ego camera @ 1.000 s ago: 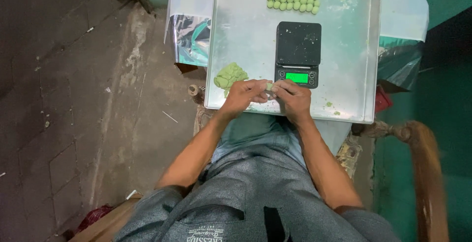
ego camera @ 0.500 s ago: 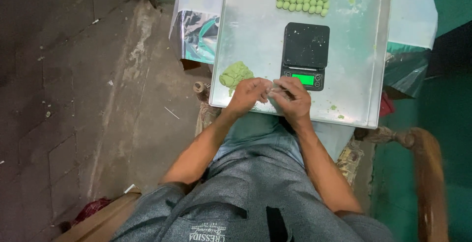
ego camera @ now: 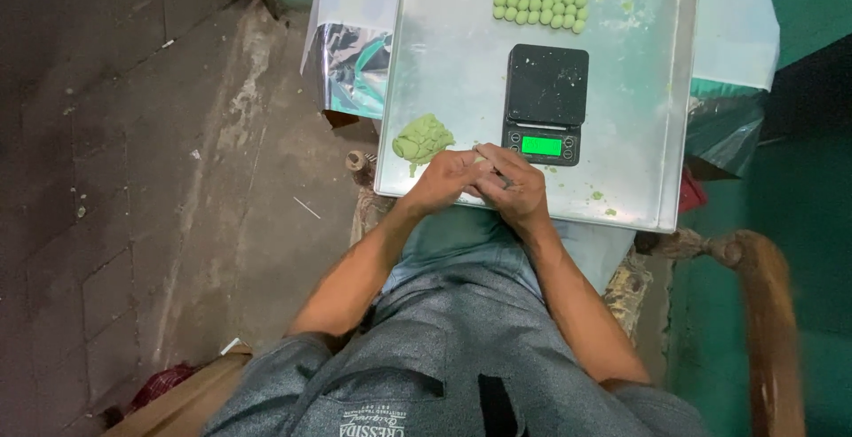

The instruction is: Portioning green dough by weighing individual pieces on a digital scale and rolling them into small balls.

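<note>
My left hand (ego camera: 448,180) and my right hand (ego camera: 513,187) are pressed together over the near edge of a metal tray (ego camera: 444,47), closed around a small piece of green dough that is mostly hidden between the palms. A lump of green dough (ego camera: 422,139) lies on the tray just left of my left hand. Right behind my hands stands a black digital scale (ego camera: 546,100) with a lit green display. Two rows of small green dough balls (ego camera: 540,5) sit at the far side of the tray.
Green crumbs dot the tray's right side. The tray rests on a table covered with foil and plastic sheet (ego camera: 351,64). A worn wooden chair arm (ego camera: 763,295) is at my right. Dirty paved floor (ego camera: 133,180) spreads to the left.
My joined hands have stayed at the tray's near edge, working against each other. The view has shifted slightly, so the tray and scale sit further right in the picture.
</note>
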